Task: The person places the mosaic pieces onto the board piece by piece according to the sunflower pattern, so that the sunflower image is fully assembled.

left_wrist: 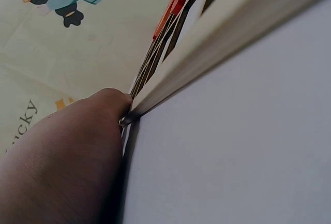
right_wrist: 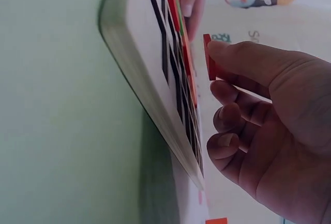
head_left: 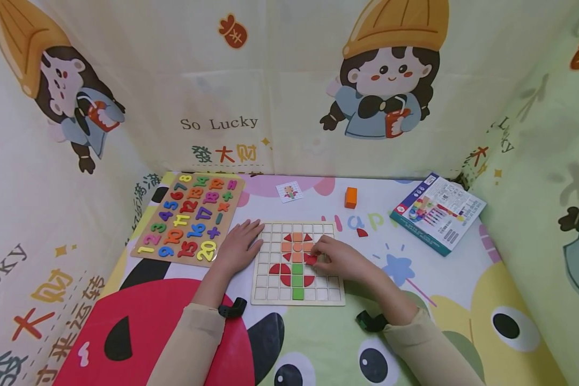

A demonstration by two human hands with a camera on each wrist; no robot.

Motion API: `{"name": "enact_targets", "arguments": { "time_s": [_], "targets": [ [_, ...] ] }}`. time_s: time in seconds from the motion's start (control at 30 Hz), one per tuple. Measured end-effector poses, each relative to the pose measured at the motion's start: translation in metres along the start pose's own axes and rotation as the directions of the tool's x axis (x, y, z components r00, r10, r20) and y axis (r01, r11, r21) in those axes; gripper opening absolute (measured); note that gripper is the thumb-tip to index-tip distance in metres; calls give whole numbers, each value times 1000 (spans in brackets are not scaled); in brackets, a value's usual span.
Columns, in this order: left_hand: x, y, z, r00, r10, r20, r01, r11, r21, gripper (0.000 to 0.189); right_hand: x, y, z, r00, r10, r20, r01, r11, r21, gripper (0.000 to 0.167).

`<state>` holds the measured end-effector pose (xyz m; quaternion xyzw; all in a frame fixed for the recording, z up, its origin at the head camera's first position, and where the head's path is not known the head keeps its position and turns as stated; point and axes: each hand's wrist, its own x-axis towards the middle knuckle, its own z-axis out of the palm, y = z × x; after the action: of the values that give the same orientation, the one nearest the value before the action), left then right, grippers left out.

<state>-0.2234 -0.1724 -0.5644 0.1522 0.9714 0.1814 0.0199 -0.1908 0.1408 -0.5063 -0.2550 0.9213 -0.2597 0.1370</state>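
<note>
A square wooden grid board lies in the middle of the table. Its cells hold orange squares, green squares in a column, and red curved and triangular pieces. My left hand lies with straight fingers along the board's upper left side, its thumb touching the edge in the left wrist view. Over the board's right part, my right hand pinches a small red piece between thumb and index finger. That piece is held above the grid, seen nearly edge-on in the right wrist view; its exact shape is unclear.
A number puzzle board sits at the left. Behind the grid are a small pattern card and an orange block. A loose red piece lies right of the grid, and a box farther right. Printed cloth walls surround the table.
</note>
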Motion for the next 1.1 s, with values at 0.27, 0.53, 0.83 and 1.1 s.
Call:
{"name": "enact_targets", "arguments": {
  "time_s": [0.27, 0.53, 0.83, 1.1],
  "targets": [
    [0, 0, 1, 1000, -3, 0, 3, 1000, 4, 58, 0, 0, 9, 997, -61, 52, 62, 998, -32, 20],
    [0, 0, 0, 1000, -2, 4, 2, 1000, 0, 58, -1, 2, 11, 996, -46, 79, 49, 998, -44, 18],
    [0, 1, -1, 1000, -4, 8, 4, 1000, -5, 58, -1, 4, 12, 995, -42, 90, 45, 998, -32, 21],
    [0, 1, -2, 1000, -2, 7, 2, 1000, -12, 58, 1, 6, 13, 997, -28, 77, 31, 999, -44, 17]
  ]
}}
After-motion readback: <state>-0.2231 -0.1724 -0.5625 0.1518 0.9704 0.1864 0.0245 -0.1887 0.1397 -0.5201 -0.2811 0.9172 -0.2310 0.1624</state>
